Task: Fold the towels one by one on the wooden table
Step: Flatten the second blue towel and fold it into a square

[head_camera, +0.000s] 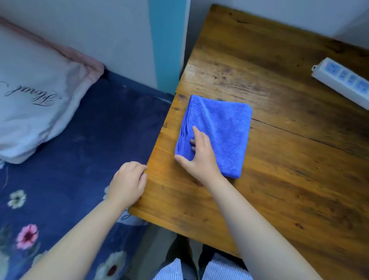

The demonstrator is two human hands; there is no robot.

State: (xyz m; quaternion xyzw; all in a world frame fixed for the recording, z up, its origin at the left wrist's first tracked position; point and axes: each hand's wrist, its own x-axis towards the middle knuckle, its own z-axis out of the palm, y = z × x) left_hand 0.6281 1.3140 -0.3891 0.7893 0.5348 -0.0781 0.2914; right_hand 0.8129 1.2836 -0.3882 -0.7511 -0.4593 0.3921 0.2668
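Note:
A blue towel (220, 132), folded into a thick rectangle, lies near the left edge of the wooden table (288, 185). My right hand (200, 157) is on the towel's near left corner. Its forefinger lies straight on top, its thumb is against the near edge, and its other fingers curl into the folded layers on the left side. My left hand (127, 183) is beside the table's left edge, over the bed, with its fingers loosely curled and nothing in it. No other towel is in view.
A white power strip (350, 83) lies at the table's far right, with its cable running off to the right. Left of the table is a bed with a dark blue flowered sheet (60, 183) and a white pillow (21, 104). A wall stands behind the table.

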